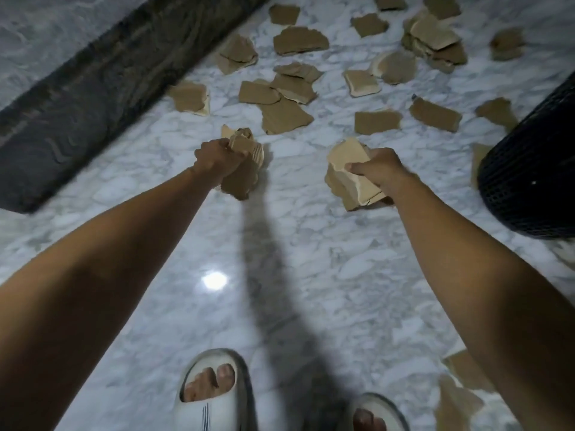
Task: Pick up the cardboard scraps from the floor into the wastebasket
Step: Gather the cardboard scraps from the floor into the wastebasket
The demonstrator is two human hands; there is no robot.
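A person looks down at a shiny marble floor (280, 306). Both arms reach out in front.

The left hand (217, 157) is curled tight around a bunch of cardboard scraps (242, 178). The pieces stick out above and below the fist. The right hand (378, 172) grips another bunch of cardboard scraps (345, 178), with the thumb pressed on top of the stack. Both bunches are held up off the floor.

Many more brown scraps (298, 40) lie spread over the floor farther away, beyond the hands. Some lie flat alone and some lie in small piles (435, 38). A few more scraps (457, 399) lie at the bottom right, near the right arm.

The black mesh wastebasket (535, 163) stands at the right edge, just beside the right hand. A scrap (477, 160) leans against its side.

A dark rug (93, 88) runs along the left side of the floor. At the bottom, two feet in white slippers (214, 396) stand on the marble. A bright spot of light (214, 279) shines on the floor between the arms.
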